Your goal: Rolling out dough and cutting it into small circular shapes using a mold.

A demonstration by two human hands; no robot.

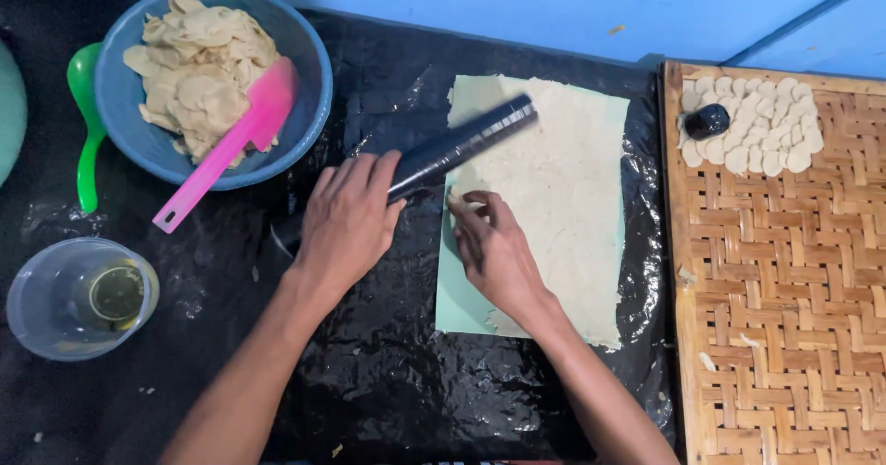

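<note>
Left hand (346, 220) on roller (461, 147); right hand (494, 248) at dough sheet (563, 197) edge.

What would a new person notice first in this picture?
First, the two hands in the middle: the left hand rests on a black roller, and the right hand touches the edge of the thin dough sheet on a green mat. At top left, a blue bowl holds dough scraps and a pink spatula. At right, a woven tray carries small discs.

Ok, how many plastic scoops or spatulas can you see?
2: a pink spatula leaning in the blue bowl of dough scraps, and a green spoon left of that bowl. Others may be hidden.
</note>
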